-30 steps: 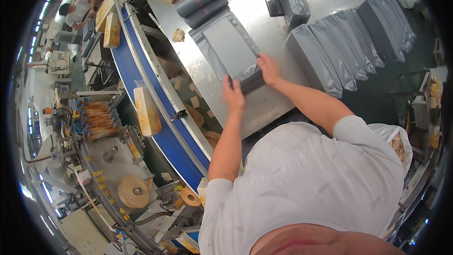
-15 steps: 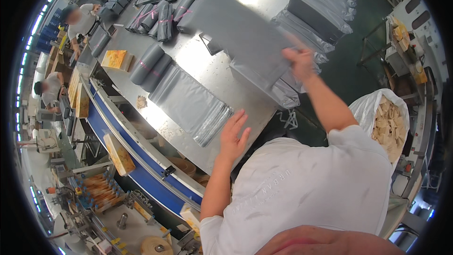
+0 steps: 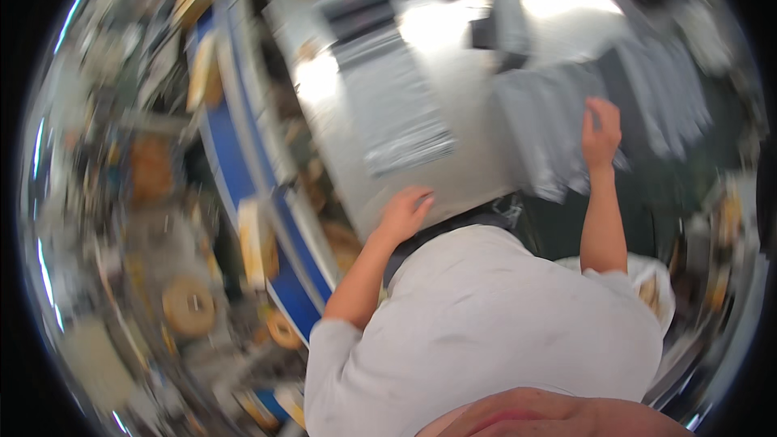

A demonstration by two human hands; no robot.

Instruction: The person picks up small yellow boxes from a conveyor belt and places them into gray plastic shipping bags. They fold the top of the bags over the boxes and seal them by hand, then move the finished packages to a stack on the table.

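Observation:
My left hand [image 3: 407,214], fingers stretched out, hovers by the near edge of the metal table [image 3: 477,166]. Just beyond it lies a flat stack of grey plastic bags [image 3: 396,97], its shiny ends toward me. On the right, my right hand [image 3: 601,133] is above the near end of a row of grey bags [image 3: 542,117]. Its fingers are loosely curled with a gap at the thumb, and no bag shows in them. More grey bags [image 3: 660,101] lie farther right. Motion blur smears much of the picture.
Along the table's left side runs a blue conveyor belt [image 3: 227,146] carrying yellowish boxes [image 3: 257,243]. Dark grey rolls [image 3: 360,8] lie at the far left of the table. A white sack [image 3: 660,291] stands beside my right arm. Blurred machinery fills the left.
The grey bag that my right hand was swinging over the table is out of that hand. My view has turned left, and my right arm now reaches straight forward. The left hand remains open.

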